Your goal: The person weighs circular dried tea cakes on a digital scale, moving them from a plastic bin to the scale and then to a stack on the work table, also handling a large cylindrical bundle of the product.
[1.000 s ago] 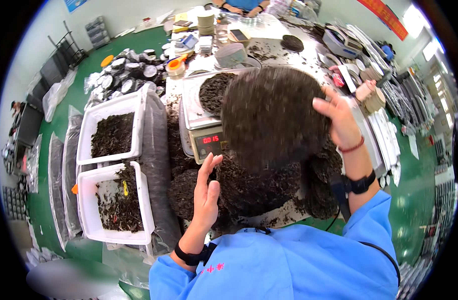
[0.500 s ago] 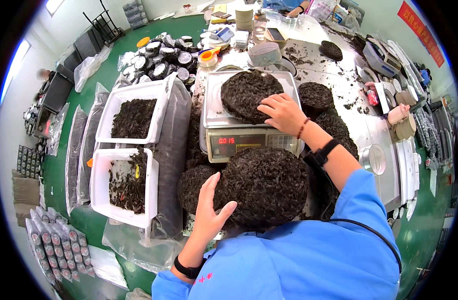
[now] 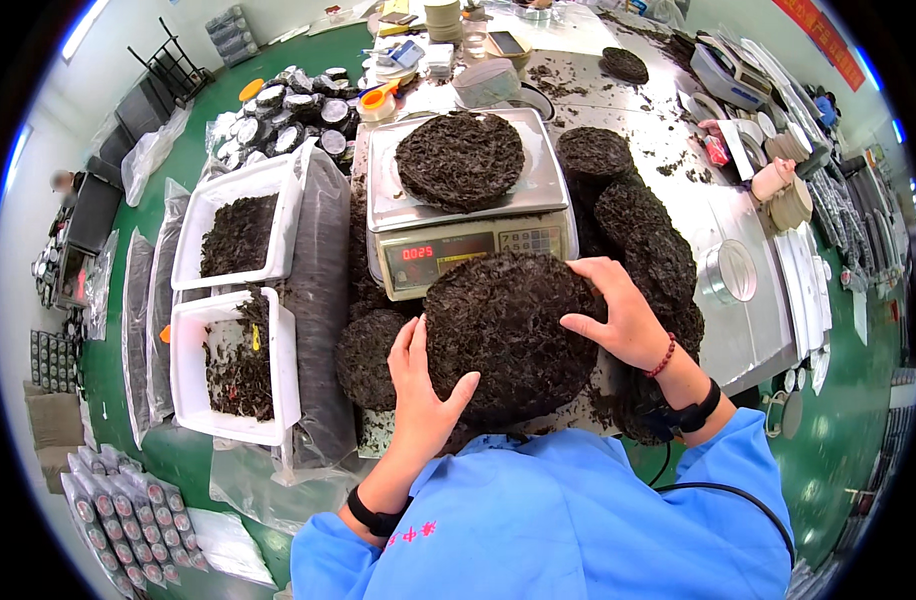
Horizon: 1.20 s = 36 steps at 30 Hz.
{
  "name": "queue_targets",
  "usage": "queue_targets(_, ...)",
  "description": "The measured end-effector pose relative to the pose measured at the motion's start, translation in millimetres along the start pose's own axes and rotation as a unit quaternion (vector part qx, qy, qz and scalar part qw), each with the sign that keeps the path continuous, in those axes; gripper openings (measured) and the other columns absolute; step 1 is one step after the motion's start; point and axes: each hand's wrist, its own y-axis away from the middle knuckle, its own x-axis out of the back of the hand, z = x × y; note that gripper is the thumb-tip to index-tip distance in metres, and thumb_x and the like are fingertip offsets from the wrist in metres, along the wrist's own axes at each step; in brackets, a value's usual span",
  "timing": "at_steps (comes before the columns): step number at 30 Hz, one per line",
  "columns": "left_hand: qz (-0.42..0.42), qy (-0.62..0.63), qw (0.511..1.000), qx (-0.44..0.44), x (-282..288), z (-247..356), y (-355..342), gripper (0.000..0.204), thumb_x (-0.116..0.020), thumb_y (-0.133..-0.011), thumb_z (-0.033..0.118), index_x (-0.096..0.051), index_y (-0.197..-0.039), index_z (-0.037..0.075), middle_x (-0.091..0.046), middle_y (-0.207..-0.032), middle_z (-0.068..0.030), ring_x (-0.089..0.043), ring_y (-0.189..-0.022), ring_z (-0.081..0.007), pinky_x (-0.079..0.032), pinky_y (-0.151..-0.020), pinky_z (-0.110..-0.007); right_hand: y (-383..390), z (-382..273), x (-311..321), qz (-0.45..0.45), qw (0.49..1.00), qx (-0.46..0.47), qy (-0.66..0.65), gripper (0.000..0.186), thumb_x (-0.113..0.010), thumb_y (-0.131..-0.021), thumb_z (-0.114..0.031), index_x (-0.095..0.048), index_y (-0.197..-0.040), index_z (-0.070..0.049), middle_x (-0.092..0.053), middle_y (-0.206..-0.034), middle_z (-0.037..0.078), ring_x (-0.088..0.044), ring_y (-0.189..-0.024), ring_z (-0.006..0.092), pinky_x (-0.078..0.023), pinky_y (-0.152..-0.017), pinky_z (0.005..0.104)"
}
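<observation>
My left hand (image 3: 418, 390) rests against the left edge of a large dark disc of pressed, flaky dried leaf-like material (image 3: 503, 340), thumb apart from the fingers. My right hand (image 3: 623, 320) grips the disc's upper right edge with fingers and thumb. Just beyond it, a steel-topped scale with a red display (image 3: 418, 251) carries a thinner round disc (image 3: 458, 160). A smaller disc (image 3: 368, 360) lies left of the one I hold, and more dark discs (image 3: 643, 240) are piled at the right of the scale.
Two white tubs (image 3: 183, 355) of loose dark flakes sit left on long filled plastic sacks (image 3: 318, 400). Farther back are many small round packs (image 3: 288, 110) and an orange tape roll (image 3: 376, 100). A metal ring (image 3: 733, 270) and stacked round pieces (image 3: 788, 205) lie right on the steel table (image 3: 718, 320).
A second ago my right hand held a disc aloft; then it touched the disc on the scale. Now it has come down to the large disc, and the display digits have changed.
</observation>
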Motion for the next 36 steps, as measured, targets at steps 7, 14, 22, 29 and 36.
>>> queue_targets(7,0.035,0.464,0.885,0.021,25.5,21.8,-9.8,0.081,-0.072,-0.081,0.006,-0.027,-0.147,0.001,-0.039,-0.145,-0.0139,-0.042,-0.131,-0.0226,-0.034,-0.109,-0.036,-10.8,-29.5,13.1,0.016,0.894,-0.064,-0.443,0.050,-0.066,-0.089,-0.006,-0.041,-0.132,-0.001,-0.062,-0.112,0.008,-0.060,-0.097,0.0101,-0.049,-0.084,0.0256)
queue_targets(14,0.133,0.404,0.905,-0.023,79.0,38.4,-16.0,0.024,-0.064,-0.087,0.000,-0.066,-0.112,-0.001,-0.068,-0.111,-0.0106,-0.064,-0.104,-0.0205,-0.045,-0.097,-0.037,-57.9,-43.8,34.3,0.114,0.945,0.019,-0.306,0.038,-0.060,-0.096,-0.023,-0.051,-0.125,-0.001,-0.064,-0.103,0.005,-0.060,-0.088,0.0098,-0.048,-0.078,0.0246)
queue_targets(22,0.203,-0.244,0.863,-0.392,77.9,15.3,-46.0,0.028,-0.058,-0.085,0.005,-0.070,-0.109,0.008,-0.065,-0.121,-0.0125,-0.058,-0.119,-0.0306,-0.036,-0.106,-0.045,-91.1,-52.9,24.8,-0.044,0.887,-0.027,-0.458,0.051,-0.059,-0.095,-0.024,-0.044,-0.141,-0.008,-0.060,-0.113,0.002,-0.056,-0.091,0.0080,-0.046,-0.083,0.0235)
queue_targets(29,0.195,-0.126,0.954,-0.187,71.0,-10.0,-52.5,0.057,-0.070,-0.081,0.010,-0.051,-0.135,0.004,-0.045,-0.142,-0.0166,-0.042,-0.133,-0.0343,-0.031,-0.109,-0.044,-168.0,-36.5,61.9,0.142,0.878,0.016,-0.457,0.049,-0.061,-0.090,-0.003,-0.048,-0.137,-0.007,-0.066,-0.110,0.007,-0.064,-0.094,0.0128,-0.054,-0.078,0.0255)
queue_targets(36,0.000,0.137,0.990,-0.047,35.5,-30.6,-38.5,0.066,-0.069,-0.086,0.024,-0.041,-0.141,0.000,-0.039,-0.145,-0.0178,-0.039,-0.135,-0.0315,-0.030,-0.111,-0.040,-237.0,52.6,13.2,0.158,0.853,-0.128,-0.480,0.042,-0.062,-0.092,-0.010,-0.052,-0.133,-0.013,-0.065,-0.101,0.004,-0.063,-0.080,0.0126,-0.055,-0.064,0.0299)
